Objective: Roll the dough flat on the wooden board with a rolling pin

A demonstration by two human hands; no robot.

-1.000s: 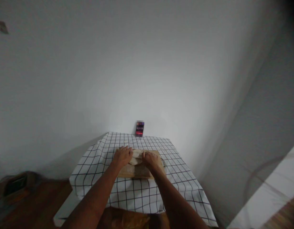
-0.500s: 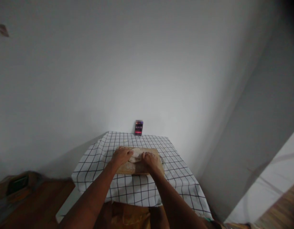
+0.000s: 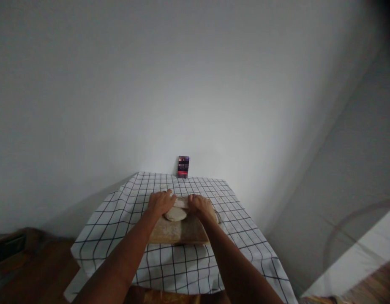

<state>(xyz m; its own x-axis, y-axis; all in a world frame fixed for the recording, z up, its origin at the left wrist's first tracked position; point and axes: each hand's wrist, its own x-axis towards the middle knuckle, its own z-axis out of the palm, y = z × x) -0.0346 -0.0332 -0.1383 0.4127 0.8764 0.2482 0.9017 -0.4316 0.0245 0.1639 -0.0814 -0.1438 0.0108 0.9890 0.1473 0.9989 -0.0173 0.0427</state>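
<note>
A wooden board (image 3: 177,233), dusted with flour, lies on the checked cloth. On it is a flat round piece of pale dough (image 3: 175,214). Across the far part of the dough runs a light-coloured rolling pin (image 3: 181,203); only its middle shows between my hands. My left hand (image 3: 161,202) is closed over the pin's left end, and my right hand (image 3: 199,204) is closed over the right end. Both ends of the pin are hidden under my fingers.
A white cloth with black checks (image 3: 169,265) covers the table. A dark phone-like object (image 3: 182,166), its face pixelated, leans on the wall behind. A box (image 3: 14,247) stands on the floor at left. Right of the board a thin curved thing shows in part.
Both hands have moved forward over the board with the rolling pin, uncovering the near part of the dough. The camera view has shifted slightly.
</note>
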